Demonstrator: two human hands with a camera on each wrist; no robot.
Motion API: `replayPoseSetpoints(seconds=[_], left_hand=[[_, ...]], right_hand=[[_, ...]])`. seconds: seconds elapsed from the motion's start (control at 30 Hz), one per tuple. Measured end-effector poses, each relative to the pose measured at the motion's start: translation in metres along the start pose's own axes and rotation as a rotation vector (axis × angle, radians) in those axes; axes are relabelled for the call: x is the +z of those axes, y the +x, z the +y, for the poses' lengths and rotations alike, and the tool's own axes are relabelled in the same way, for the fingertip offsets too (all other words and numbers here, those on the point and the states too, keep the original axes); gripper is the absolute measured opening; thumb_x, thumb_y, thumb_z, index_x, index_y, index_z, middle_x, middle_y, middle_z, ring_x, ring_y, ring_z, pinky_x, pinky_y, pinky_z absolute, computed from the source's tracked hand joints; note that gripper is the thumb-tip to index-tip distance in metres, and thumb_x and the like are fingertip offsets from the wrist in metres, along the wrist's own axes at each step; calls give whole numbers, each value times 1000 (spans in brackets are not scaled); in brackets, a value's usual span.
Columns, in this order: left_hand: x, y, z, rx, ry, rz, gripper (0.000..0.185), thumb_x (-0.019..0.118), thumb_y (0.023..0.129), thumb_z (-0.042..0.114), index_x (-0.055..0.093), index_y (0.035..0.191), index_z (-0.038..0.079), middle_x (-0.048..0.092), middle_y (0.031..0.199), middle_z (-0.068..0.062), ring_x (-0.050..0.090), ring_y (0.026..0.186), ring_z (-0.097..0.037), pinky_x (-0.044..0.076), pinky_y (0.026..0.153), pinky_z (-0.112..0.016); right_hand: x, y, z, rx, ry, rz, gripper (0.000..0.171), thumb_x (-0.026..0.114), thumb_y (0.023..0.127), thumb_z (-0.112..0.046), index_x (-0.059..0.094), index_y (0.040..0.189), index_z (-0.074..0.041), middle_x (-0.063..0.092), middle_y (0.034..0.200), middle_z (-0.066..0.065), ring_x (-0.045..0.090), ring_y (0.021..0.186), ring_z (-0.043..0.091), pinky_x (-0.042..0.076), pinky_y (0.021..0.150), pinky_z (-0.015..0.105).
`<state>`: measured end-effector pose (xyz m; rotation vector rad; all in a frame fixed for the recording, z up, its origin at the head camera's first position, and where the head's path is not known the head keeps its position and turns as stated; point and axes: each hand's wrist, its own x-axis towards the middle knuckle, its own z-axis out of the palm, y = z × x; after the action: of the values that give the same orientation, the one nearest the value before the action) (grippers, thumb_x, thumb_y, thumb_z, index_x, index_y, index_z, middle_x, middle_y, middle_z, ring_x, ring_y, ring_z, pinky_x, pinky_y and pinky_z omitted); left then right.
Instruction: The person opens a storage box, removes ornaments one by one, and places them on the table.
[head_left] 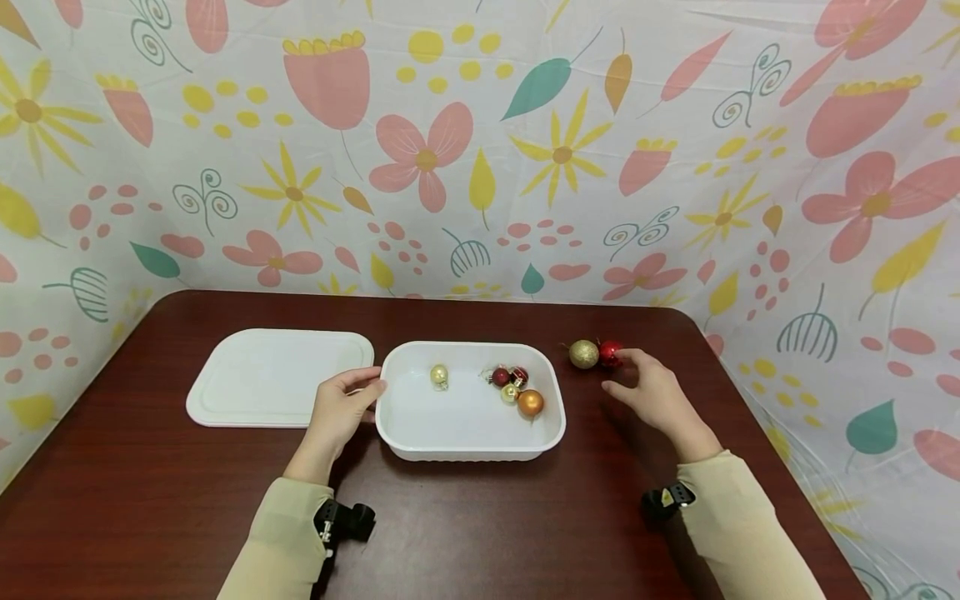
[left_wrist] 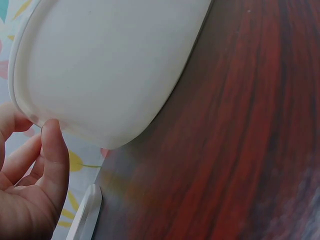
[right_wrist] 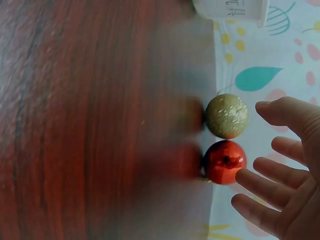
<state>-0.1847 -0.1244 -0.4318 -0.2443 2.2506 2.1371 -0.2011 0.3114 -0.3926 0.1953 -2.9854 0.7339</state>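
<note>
I see left hand [head_left: 341,408] at left rim of white rectangular plastic tub [head_left: 470,446], fingers relaxed, thumb tip touching rim, nothing gripped. Right hand [head_left: 651,387] spread wide, fingertips [right_wrist: 250,177] just beside shiny red ball ornament [head_left: 611,353]; contact I cannot tell. Gold glitter ball ornament [head_left: 583,354] touches red one, both on dark red wooden desk [head_left: 150,500], right of tub. Flat white lid [head_left: 277,377] left of tub.
</note>
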Motion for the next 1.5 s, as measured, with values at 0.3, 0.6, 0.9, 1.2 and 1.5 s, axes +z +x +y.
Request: replayPoseSetpoints(seconds=[0.3, 0.6, 0.9, 1.2, 1.5], left_hand=[[0, 2, 4, 2, -3, -5, 35, 65, 88, 11, 61, 120, -3, 65, 92, -1, 62, 64, -8, 55, 54, -21], [-1, 4, 5, 4, -14, -8, 36, 66, 88, 11, 61, 121, -3, 65, 90, 1, 62, 64, -9, 55, 54, -21], [-2, 4, 3, -3, -11, -8, 36, 65, 88, 11, 61, 121, -3, 65, 93, -2, 64, 69, -12, 57, 56, -23], [-2, -2, -2, -18, 17, 4, 33, 64, 89, 11, 62, 119, -2, 65, 93, -3, 63, 66, -13, 55, 55, -22], [0, -2, -2, -3, -5, 6, 34, 66, 88, 11, 62, 119, -3, 65, 91, -3, 63, 66, -12, 55, 54, -22]], right_hand=[[-4, 3, -17, -55, 27, 46, 49, 68, 86, -24, 52, 126, 0, 57, 123, 22, 57, 110, 38, 46, 92, 55], [-3, 7, -23, -80, 33, 81, 44, 68, 86, -22, 55, 122, 0, 59, 117, 22, 59, 106, 37, 48, 89, 53], [3, 4, -29, -69, 70, 61, 48, 67, 88, -26, 53, 126, 0, 53, 128, 22, 57, 112, 37, 50, 91, 53], [14, -5, -44, -98, 120, 60, 47, 68, 88, -23, 54, 126, 1, 54, 127, 21, 57, 112, 36, 52, 89, 51], [14, -6, -62, -165, 141, 86, 43, 70, 86, -22, 57, 121, -1, 62, 117, 18, 60, 108, 33, 52, 87, 52]])
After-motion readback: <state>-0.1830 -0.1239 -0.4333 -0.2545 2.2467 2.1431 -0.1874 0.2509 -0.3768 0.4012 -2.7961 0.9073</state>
